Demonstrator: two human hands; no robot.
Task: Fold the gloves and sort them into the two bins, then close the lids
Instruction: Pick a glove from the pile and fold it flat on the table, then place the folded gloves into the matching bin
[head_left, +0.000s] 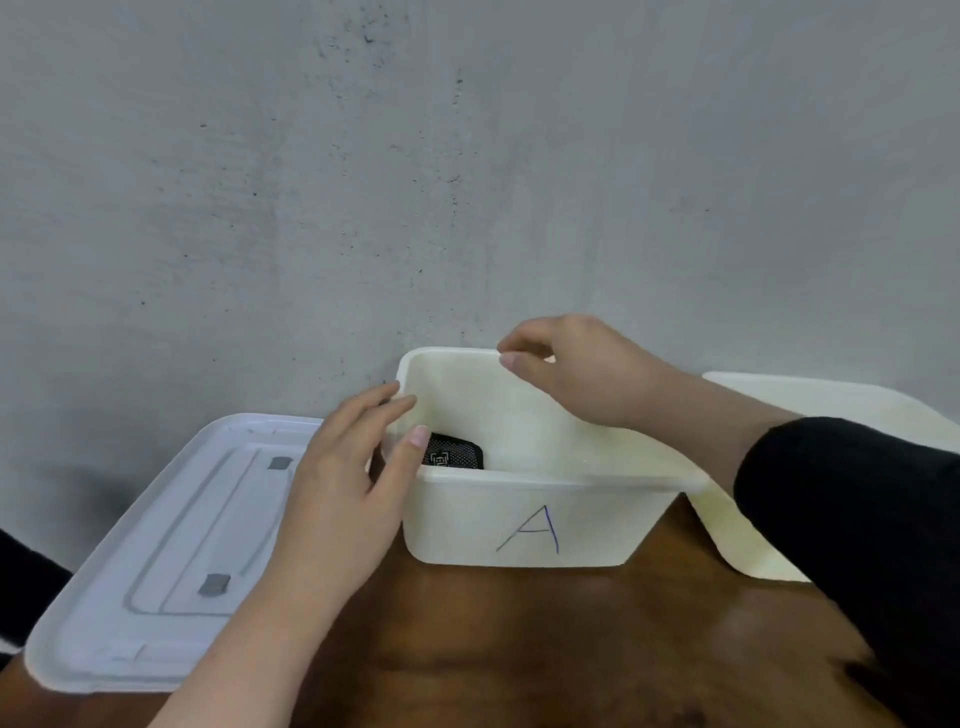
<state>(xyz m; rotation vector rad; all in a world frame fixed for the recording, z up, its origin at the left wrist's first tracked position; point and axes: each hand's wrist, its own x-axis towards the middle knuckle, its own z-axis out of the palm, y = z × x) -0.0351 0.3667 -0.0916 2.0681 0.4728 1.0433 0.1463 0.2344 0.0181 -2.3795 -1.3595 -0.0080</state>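
Lying flat just left of bin A (535, 519), lid (156, 545) is nearest L hand (348, 488), thumb over bin's rim; R hand (576, 369) pinches far rim. Glove (453, 453) inside.

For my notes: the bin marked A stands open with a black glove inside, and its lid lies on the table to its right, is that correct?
Not quite: the head view shows the lid lying to the left of bin A, not the right. The bin is open with the black glove inside.
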